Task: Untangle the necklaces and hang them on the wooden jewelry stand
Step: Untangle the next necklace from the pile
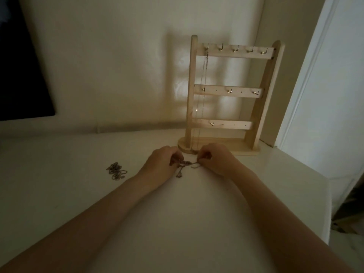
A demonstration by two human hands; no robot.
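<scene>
Scene: a person's two bare hands work a knotted thin metal chain necklace [184,164] low over a pale white counter [78,194].
Left grip: the left hand [160,161] pinches the bunched end of the knot, fingers curled round it.
Right grip: the right hand [215,157] pinches a single strand at 3 o'clock of the knot, fingers curled.
Location: the tangle lies between both hands, just at 6 o'clock of the light wooden three-rail jewelry stand [228,95].
Look: dull gold links, tightly clumped, a short tail with a small clasp or charm drooping at 6 o'clock; detail is dim.
Done so far: one fine chain [202,91] hangs from the top rail's leftmost hook.
Waiting: a second tangled heap of chain [116,171] at 9 o'clock, well apart.
Technique: likely best to loosen the clump gently, not pull it taut.
</scene>
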